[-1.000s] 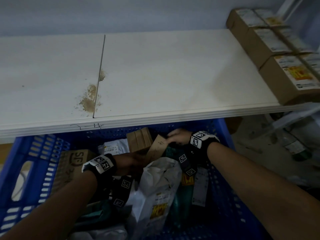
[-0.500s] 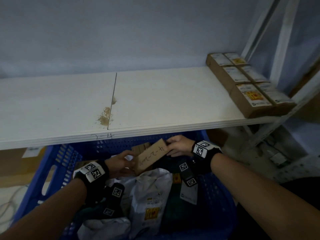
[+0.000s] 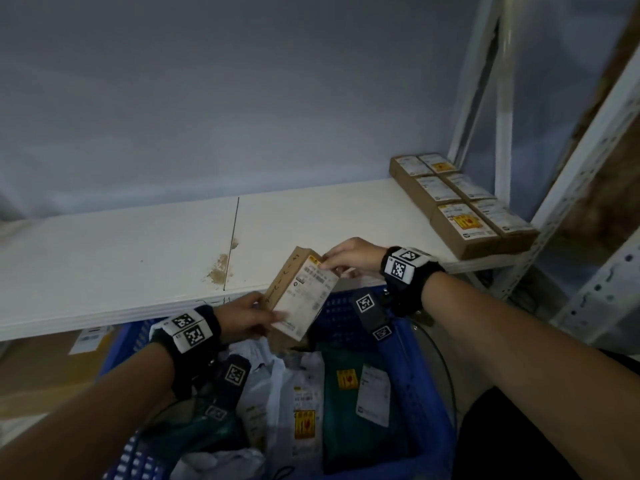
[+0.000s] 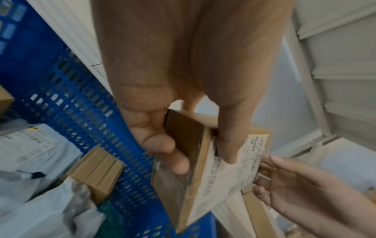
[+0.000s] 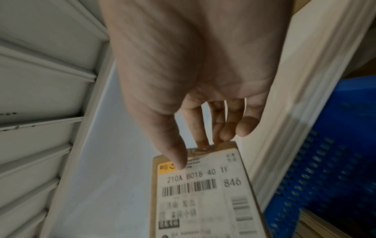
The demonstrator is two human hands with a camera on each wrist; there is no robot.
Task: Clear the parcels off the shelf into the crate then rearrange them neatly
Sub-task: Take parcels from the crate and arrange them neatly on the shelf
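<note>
My left hand [image 3: 246, 315] grips the lower end of a small cardboard box [image 3: 302, 293], thumb lying across the labelled face and fingers curled round the back, as the left wrist view shows plainly. My right hand [image 3: 349, 255] pinches the upper corner of the same box, thumb on the yellow corner of the white label [image 5: 200, 193] and the fingertips [image 5: 203, 141] behind the top edge. So I hold the box between both hands, tilted, its label turned up toward me and handwriting running along its narrow side.

The box hangs above the far edge of the blue crate [image 3: 420, 386], just in front of the lip of the white shelf [image 3: 138, 258], touching neither. Below my hands the crate holds a heap of parcels: white mailer bags [image 3: 301, 403], a dark green bag [image 3: 349, 420] with a white label, and another brown carton [image 4: 97, 170] against the crate's perforated wall.

On the shelf's right end a tidy block of brown boxes [image 3: 460, 202] sits in two rows beside the white metal upright [image 3: 504, 133]. A brownish stain [image 3: 220, 268] marks the shelf by the seam between its boards.
</note>
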